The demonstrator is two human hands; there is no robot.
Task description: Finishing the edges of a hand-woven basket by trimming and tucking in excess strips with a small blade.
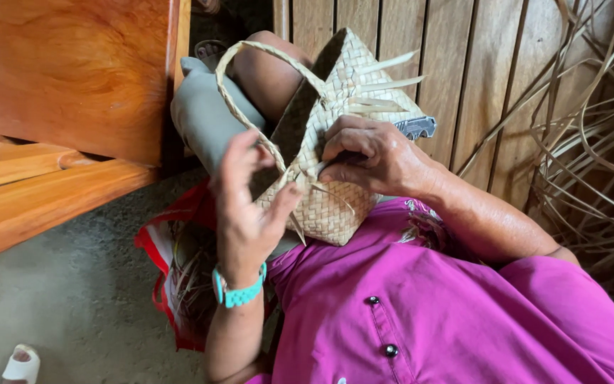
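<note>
- A small pale basket woven from flat straw strips [335,199], with a looped handle, rests on the person's lap against a magenta buttoned shirt [428,313].
- The left hand [246,206] (teal wristband) pinches the basket's near edge between thumb and fingers.
- The right hand [374,156] presses curled fingers onto the basket's side, gripping a loose strip and a dark-handled knife [415,126].
- Loose dry straw strips [591,142] lie on the plank floor [463,64] to the right.
- A polished orange wooden bench [58,107] stands left.

Soft, even daylight, sharp focus throughout (deep shadow only inside the basket [335,135]), no glare.
</note>
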